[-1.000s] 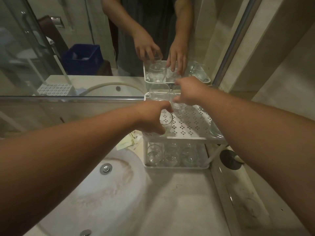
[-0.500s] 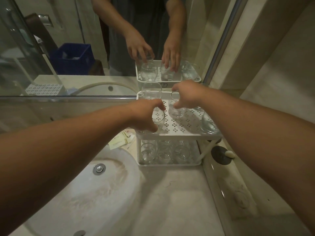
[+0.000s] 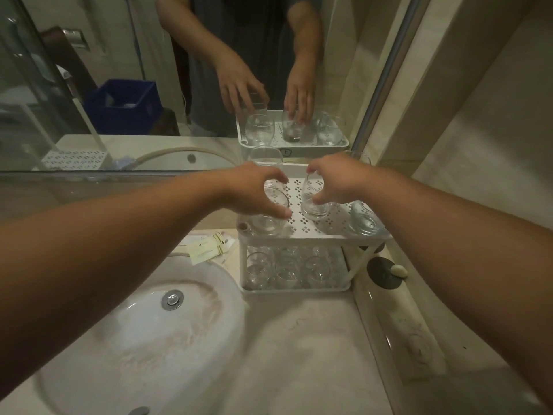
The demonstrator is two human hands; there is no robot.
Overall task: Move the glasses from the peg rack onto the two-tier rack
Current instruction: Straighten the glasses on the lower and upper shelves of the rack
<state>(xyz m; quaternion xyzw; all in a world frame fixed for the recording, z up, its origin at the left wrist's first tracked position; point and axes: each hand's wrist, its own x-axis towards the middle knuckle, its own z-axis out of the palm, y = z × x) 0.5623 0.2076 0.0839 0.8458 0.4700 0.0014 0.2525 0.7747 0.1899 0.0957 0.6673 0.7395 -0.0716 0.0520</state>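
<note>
Glasses, clear, stemless and rounded, are going onto the white perforated plastic two-tier rack (image 3: 311,235) that stands on the pale stone surface (image 3: 299,339) beside the white oval sink (image 3: 134,339). The placing step looks to be in hand: each hand has a tumbler down on the top tier. The left hand (image 3: 251,193) curls its fingers (image 3: 281,211) around the front-left glass (image 3: 269,217), which sits at the tier's near left corner; the right hand (image 3: 338,181) grips the middle glass (image 3: 312,202) between thumb and fingertips, and that one appears slightly tilted, so I cannot tell whether its base rests flat. Another glass (image 3: 363,218) stands free at the right edge, one more (image 3: 264,157) at the back left, and the lower tier holds a cluster of further tumblers (image 3: 287,268). The peg rack is not clearly in view. Next, I judge, both grips need to ease off gently once the bases sit level, keeping clear of neighbouring glassware. The glass looks thin, smooth and slippery.
</note>
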